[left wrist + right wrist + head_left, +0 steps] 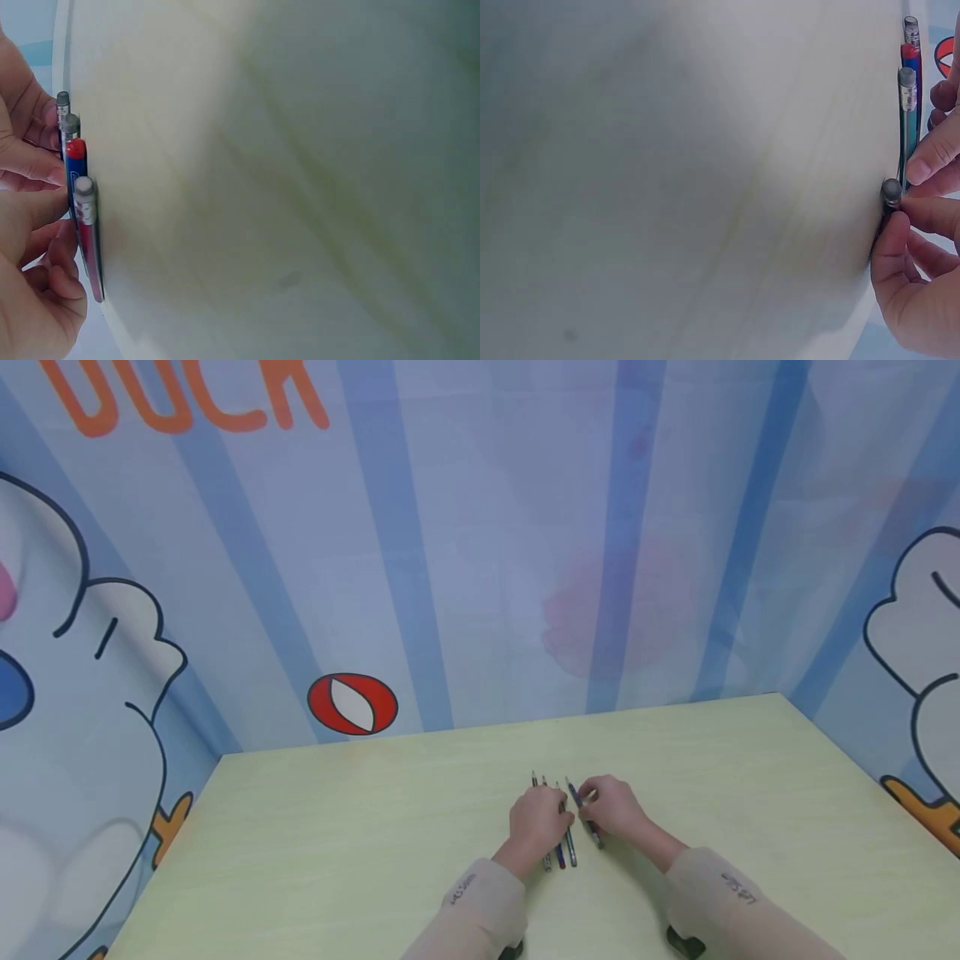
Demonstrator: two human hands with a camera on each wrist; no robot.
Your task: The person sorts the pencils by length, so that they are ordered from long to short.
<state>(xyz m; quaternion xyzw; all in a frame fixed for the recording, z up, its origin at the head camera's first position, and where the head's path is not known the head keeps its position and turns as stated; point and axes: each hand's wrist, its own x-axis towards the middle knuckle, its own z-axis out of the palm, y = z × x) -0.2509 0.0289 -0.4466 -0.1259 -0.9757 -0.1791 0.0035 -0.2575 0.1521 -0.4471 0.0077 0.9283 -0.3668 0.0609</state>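
Several pencils lie side by side on the table, points toward the back wall. My right hand [613, 806] pinches the rightmost one, a dark pencil [595, 837], between thumb and fingers; its grey eraser shows in the right wrist view. Just left, my left hand [538, 818] reaches over the others with curled fingers. Its thumb lies against a teal pencil [910, 127], which it seems to pinch. Beside that are a blue pencil with a red end [75, 165] and a red pencil [88, 247] with an eraser. The left hand hides their middles.
The pale yellow table [337, 843] reaches to a blue striped backdrop [495, 568] at the back and sides. Cartoon figures and a red oval [352, 703] are printed on it. Dark straps [686, 942] show under the sleeves.
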